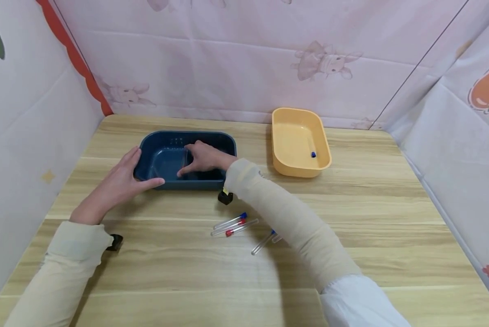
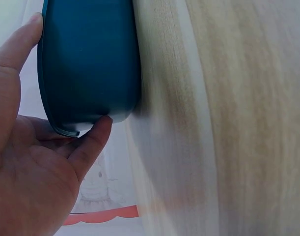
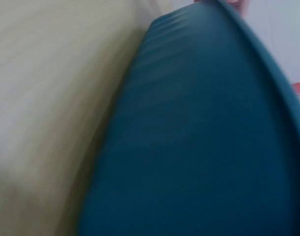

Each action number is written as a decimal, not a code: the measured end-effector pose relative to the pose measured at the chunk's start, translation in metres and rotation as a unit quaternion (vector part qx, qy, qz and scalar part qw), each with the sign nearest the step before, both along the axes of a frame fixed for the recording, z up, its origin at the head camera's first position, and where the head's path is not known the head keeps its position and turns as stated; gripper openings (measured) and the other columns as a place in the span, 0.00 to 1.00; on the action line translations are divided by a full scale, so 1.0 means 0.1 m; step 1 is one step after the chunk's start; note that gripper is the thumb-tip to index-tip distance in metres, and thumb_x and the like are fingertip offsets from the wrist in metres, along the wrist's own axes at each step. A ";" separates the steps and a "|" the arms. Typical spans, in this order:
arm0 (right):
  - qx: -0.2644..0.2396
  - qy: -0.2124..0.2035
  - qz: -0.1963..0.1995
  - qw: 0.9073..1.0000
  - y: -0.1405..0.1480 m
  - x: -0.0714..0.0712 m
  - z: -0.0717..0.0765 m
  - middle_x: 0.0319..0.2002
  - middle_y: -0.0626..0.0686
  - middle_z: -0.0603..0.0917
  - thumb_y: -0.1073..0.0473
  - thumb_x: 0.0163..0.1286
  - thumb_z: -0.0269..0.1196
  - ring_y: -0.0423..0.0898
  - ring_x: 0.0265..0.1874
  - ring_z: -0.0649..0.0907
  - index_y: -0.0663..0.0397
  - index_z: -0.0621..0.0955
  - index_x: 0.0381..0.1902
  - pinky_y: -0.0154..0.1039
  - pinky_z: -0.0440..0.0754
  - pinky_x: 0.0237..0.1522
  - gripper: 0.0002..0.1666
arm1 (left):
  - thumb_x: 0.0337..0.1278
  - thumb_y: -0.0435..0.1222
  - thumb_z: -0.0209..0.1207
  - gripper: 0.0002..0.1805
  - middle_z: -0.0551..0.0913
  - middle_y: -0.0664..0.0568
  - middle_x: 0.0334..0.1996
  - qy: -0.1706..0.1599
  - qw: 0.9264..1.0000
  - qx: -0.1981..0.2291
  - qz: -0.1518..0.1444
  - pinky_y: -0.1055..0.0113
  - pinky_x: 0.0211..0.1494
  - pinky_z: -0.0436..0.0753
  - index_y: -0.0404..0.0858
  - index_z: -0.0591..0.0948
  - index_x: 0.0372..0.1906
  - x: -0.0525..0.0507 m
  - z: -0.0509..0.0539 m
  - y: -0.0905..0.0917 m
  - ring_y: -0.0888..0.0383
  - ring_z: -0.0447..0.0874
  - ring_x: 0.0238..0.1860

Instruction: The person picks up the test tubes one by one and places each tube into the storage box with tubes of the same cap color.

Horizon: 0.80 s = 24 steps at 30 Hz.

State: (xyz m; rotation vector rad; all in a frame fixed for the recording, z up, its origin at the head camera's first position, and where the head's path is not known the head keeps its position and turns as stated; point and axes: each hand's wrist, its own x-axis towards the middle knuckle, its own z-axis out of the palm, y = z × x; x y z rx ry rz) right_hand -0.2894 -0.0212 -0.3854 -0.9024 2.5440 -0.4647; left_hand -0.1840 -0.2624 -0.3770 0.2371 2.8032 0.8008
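Observation:
A dark blue rectangular tray [image 1: 175, 185] lies towards the back left of the table. My left hand [image 1: 119, 181] holds its left end, with the thumb along the front rim and the fingers at the left side. The left wrist view shows the fingers of that hand [image 2: 46, 167] against the tray's outer wall [image 2: 91, 59]. My right hand [image 1: 207, 157] reaches inside the tray, thumb and fingers spread apart near a dark edge; whether it pinches anything is unclear. Only the tray's outer side [image 3: 199, 123] fills the blurred right wrist view, hiding that hand.
Several clear tubes [image 1: 234, 225] with red or blue caps lie on the wooden table [image 1: 179, 272], in front of the tray. Another blue-capped tube [image 1: 262, 244] lies partly by the right sleeve. A yellow tray [image 1: 295, 136] at the back right holds a small blue cap [image 1: 313, 155].

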 end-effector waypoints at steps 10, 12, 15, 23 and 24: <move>0.065 0.045 -0.008 0.997 -0.04 0.04 -0.06 0.64 0.54 0.70 0.26 0.63 0.67 0.43 0.55 0.75 0.52 0.59 0.82 0.37 0.77 0.61 0.62 | 0.62 0.63 0.64 0.68 0.32 0.30 0.81 0.005 1.000 0.004 -0.006 0.28 0.74 0.52 0.29 0.35 0.81 0.00 0.00 0.01 0.28 0.38 0.79; 0.067 0.045 -0.011 0.997 -0.04 0.04 -0.06 0.64 0.54 0.70 0.24 0.62 0.67 0.43 0.54 0.75 0.52 0.59 0.82 0.37 0.77 0.60 0.63 | 0.62 0.63 0.64 0.68 0.32 0.30 0.81 0.003 1.000 0.003 -0.005 0.28 0.74 0.52 0.29 0.34 0.81 0.00 0.00 0.01 0.28 0.38 0.79; 0.059 0.038 -0.016 0.997 -0.03 0.03 -0.06 0.65 0.55 0.70 0.23 0.61 0.66 0.43 0.54 0.76 0.53 0.60 0.82 0.38 0.78 0.60 0.64 | 0.62 0.63 0.64 0.67 0.32 0.30 0.81 0.003 1.000 0.004 -0.004 0.28 0.74 0.52 0.29 0.34 0.81 0.00 0.00 0.02 0.28 0.38 0.79; 0.003 0.023 0.003 1.000 0.08 -0.01 -0.01 0.66 0.58 0.75 0.26 0.68 0.62 0.45 0.54 0.77 0.59 0.62 0.80 0.38 0.76 0.62 0.57 | 0.62 0.62 0.65 0.67 0.33 0.30 0.81 -0.001 1.000 0.001 -0.001 0.28 0.74 0.51 0.29 0.34 0.81 0.00 0.00 0.01 0.28 0.37 0.79; -0.008 0.024 0.006 1.000 0.11 -0.01 0.01 0.64 0.58 0.76 0.28 0.70 0.62 0.45 0.53 0.78 0.59 0.62 0.80 0.38 0.76 0.60 0.56 | 0.62 0.62 0.65 0.67 0.33 0.30 0.81 -0.001 1.000 0.001 -0.001 0.28 0.74 0.51 0.29 0.34 0.81 0.00 0.00 0.01 0.28 0.37 0.79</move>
